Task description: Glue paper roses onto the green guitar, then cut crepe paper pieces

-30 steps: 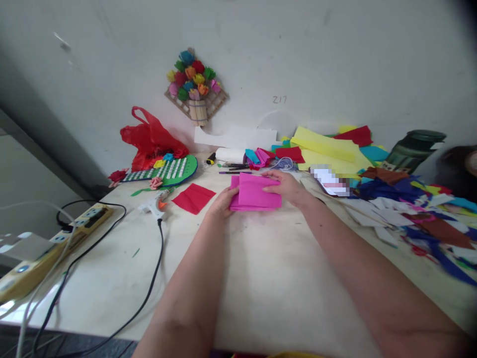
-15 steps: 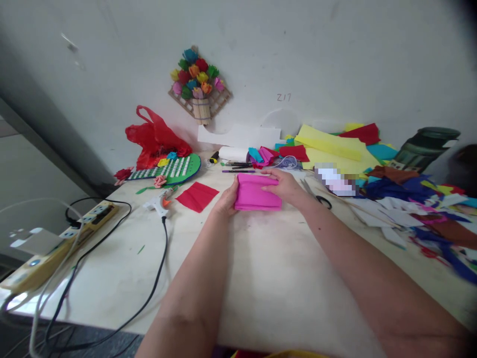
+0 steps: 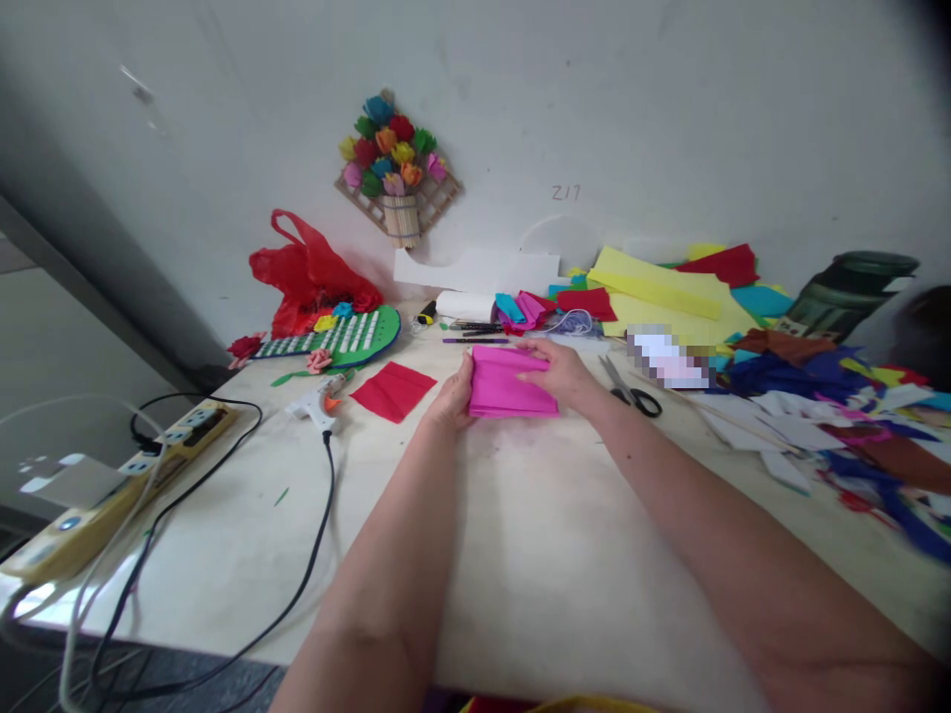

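A folded pink sheet of crepe paper (image 3: 509, 384), roughly square, is held between my two hands just over the table. My left hand (image 3: 452, 392) grips its left edge, thumb on the near face and the other fingers hidden behind. On the right side my right hand (image 3: 559, 372) pinches the sheet, thumb on the front and fingers along the upper right edge. A red paper square (image 3: 393, 391) lies flat to the left of my left hand. Scissors with black handles (image 3: 645, 401) rest just right of my right wrist.
A hot glue gun (image 3: 319, 406) and its black cord lie left, near a yellow power strip (image 3: 126, 500). Behind are a green decorated board (image 3: 364, 342) and a red plastic bag (image 3: 312, 262). Coloured paper scraps (image 3: 802, 376) and a dark green bottle (image 3: 851, 297) occupy the right.
My right hand and the right edge of the pink paper have shifted slightly left. More of the scissors' handles shows beside my wrist. Both hands keep their hold.
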Available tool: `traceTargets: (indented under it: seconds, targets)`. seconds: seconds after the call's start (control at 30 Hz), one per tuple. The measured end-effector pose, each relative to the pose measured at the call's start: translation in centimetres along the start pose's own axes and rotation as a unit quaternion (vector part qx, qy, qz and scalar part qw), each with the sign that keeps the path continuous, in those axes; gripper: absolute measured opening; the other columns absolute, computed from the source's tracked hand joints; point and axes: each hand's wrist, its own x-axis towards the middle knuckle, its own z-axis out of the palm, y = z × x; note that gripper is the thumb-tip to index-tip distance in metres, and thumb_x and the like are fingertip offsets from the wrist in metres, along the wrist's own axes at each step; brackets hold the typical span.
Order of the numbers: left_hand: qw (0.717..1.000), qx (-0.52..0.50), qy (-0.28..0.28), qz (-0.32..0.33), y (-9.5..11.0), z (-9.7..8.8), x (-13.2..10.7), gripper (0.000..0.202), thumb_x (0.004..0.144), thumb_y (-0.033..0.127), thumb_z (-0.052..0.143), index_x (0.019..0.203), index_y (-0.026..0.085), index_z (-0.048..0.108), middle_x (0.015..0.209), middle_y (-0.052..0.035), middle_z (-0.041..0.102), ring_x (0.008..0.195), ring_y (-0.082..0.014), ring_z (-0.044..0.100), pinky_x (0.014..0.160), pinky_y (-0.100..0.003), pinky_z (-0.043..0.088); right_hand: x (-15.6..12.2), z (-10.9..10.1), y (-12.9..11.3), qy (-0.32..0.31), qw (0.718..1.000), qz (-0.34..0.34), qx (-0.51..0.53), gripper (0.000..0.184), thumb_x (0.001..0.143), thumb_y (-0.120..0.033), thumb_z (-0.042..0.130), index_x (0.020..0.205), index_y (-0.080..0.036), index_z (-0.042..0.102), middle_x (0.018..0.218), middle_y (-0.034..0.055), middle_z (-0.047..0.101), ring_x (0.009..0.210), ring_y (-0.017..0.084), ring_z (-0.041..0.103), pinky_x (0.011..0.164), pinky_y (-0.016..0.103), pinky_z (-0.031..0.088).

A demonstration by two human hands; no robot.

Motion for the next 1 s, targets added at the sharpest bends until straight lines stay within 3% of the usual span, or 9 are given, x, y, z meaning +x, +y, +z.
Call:
traceTargets:
  seconds: [0.13, 0.23, 0.3, 0.4, 0.57, 0.67, 0.8, 0.87, 1.0]
  targets:
    - [0.998, 0.01, -0.055, 0.002, 0.1, 0.1, -0.3, 0.055, 0.078, 0.056, 0.048, 0.108, 0.011, 0.057, 0.094, -0.0156, 0.068, 0.086, -0.023, 0.066, 0.083, -0.036, 0.051, 0.0, 0.2, 0.1, -0.001, 1.0, 0.01, 0.014, 0.046, 0.059, -0.017, 0.072, 0.104, -0.018, 0.062, 0.109, 0.009, 0.064, 0.105, 0.023, 0.057, 0.093, 0.039, 0.043]
    - [0.994, 0.035, -0.099, 0.016, 0.2, 0.2, -0.7, 0.04, 0.079, 0.039, 0.058, 0.107, 0.011, 0.058, 0.095, -0.015, 0.068, 0.087, -0.0222, 0.066, 0.084, -0.034, 0.051, 0.0, 0.2, 0.0, -0.007, 0.999, 0.024, 0.037, 0.047, 0.059, -0.022, 0.073, 0.104, -0.018, 0.061, 0.111, 0.0088, 0.062, 0.106, 0.023, 0.056, 0.09, 0.038, 0.044]
    - [0.994, 0.048, -0.096, 0.026, 0.2, 0.2, -0.9, 0.036, 0.078, 0.03, 0.062, 0.107, 0.01, 0.057, 0.094, -0.0147, 0.068, 0.087, -0.0217, 0.066, 0.085, -0.034, 0.051, 0.1, -0.2, -0.1, -0.01, 0.997, 0.04, 0.063, 0.043, 0.064, -0.031, 0.07, 0.104, -0.019, 0.061, 0.107, 0.0076, 0.064, 0.103, 0.022, 0.057, 0.085, 0.036, 0.047]
    - [0.995, 0.054, -0.08, 0.027, 0.3, 0.1, -1.0, 0.035, 0.077, 0.028, 0.062, 0.107, 0.01, 0.057, 0.093, -0.0144, 0.068, 0.084, -0.0216, 0.066, 0.083, -0.035, 0.051, 0.2, -1.2, 0.1, -0.015, 0.989, 0.079, 0.121, 0.038, 0.075, -0.045, 0.057, 0.1, -0.018, 0.062, 0.09, 0.0054, 0.066, 0.084, 0.017, 0.061, 0.071, 0.032, 0.051]
    - [0.996, 0.051, -0.064, 0.02, 0.6, 0.1, -1.1, 0.03, 0.079, 0.029, 0.06, 0.103, 0.011, 0.057, 0.087, -0.0122, 0.069, 0.077, -0.0201, 0.067, 0.08, -0.034, 0.053, 0.7, -2.5, 0.7, 0.012, 0.981, 0.108, 0.161, 0.035, 0.068, -0.035, 0.065, 0.098, -0.017, 0.061, 0.067, 0.0018, 0.062, 0.061, 0.015, 0.06, 0.049, 0.025, 0.049]
    - [0.997, 0.046, -0.06, 0.023, 0.8, 0.0, -1.2, 0.029, 0.08, 0.028, 0.058, 0.104, 0.011, 0.057, 0.084, -0.0112, 0.069, 0.076, -0.0196, 0.067, 0.081, -0.034, 0.053, 1.0, -2.6, 0.9, 0.058, 0.984, 0.094, 0.142, 0.031, 0.067, -0.03, 0.066, 0.095, -0.017, 0.061, 0.068, 0.0018, 0.063, 0.06, 0.014, 0.059, 0.046, 0.023, 0.047]
    - [0.997, 0.032, -0.062, 0.03, 1.0, -0.1, -1.3, 0.033, 0.08, 0.028, 0.056, 0.107, 0.01, 0.056, 0.088, -0.0122, 0.069, 0.084, -0.0214, 0.066, 0.085, -0.035, 0.051, 1.2, -2.8, 0.9, 0.116, 0.977, 0.104, 0.149, 0.025, 0.07, -0.036, 0.062, 0.087, -0.017, 0.061, 0.079, 0.004, 0.064, 0.06, 0.012, 0.059, 0.045, 0.021, 0.045]
    - [0.997, 0.032, -0.065, 0.027, 1.1, -0.2, -1.3, 0.036, 0.079, 0.03, 0.057, 0.11, 0.01, 0.055, 0.091, -0.0131, 0.068, 0.087, -0.0224, 0.066, 0.087, -0.036, 0.05, 1.1, -3.0, 0.7, 0.109, 0.974, 0.114, 0.165, 0.026, 0.072, -0.041, 0.06, 0.085, -0.018, 0.06, 0.082, 0.0048, 0.064, 0.058, 0.011, 0.059, 0.045, 0.021, 0.045]
    - [0.996, 0.041, -0.061, 0.04, 1.0, -0.3, -1.2, 0.038, 0.077, 0.03, 0.061, 0.109, 0.01, 0.055, 0.093, -0.0129, 0.068, 0.089, -0.0226, 0.065, 0.087, -0.035, 0.05, 0.5, -3.2, 0.5, 0.038, 0.969, 0.136, 0.2, 0.032, 0.075, -0.047, 0.057, 0.089, -0.019, 0.058, 0.08, 0.0052, 0.064, 0.057, 0.011, 0.059, 0.046, 0.021, 0.045]
